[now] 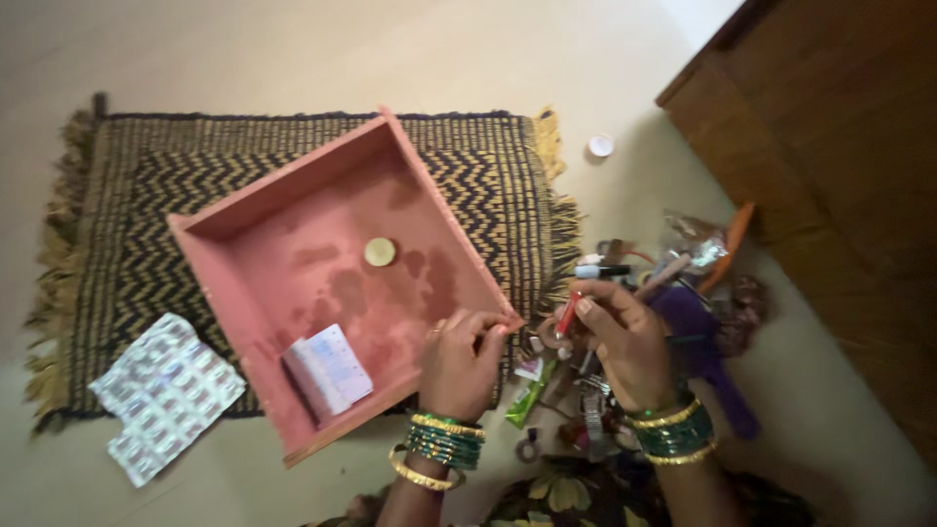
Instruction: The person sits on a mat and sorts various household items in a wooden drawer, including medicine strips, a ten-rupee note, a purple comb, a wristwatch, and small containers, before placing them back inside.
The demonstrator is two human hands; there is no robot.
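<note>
A pink wooden drawer (293, 185) lies on a black-and-yellow woven mat (127, 195). Inside it are a small round yellow lid (380, 252) and a white-and-pink booklet-like packet (329, 371). My left hand (462, 363) rests on the drawer's near right corner, fingers curled on the rim. My right hand (625, 342) hovers over a pile of small items and pinches a small red tube (567, 315) between thumb and fingers. Both wrists wear green and gold bangles.
Silver blister-pack sheets (164, 392) lie on the floor left of the drawer. A heap of clutter (673, 293) with a purple object, wrappers and a pen sits at right. A white cap (600, 145) lies near a dark wooden cabinet (830, 166).
</note>
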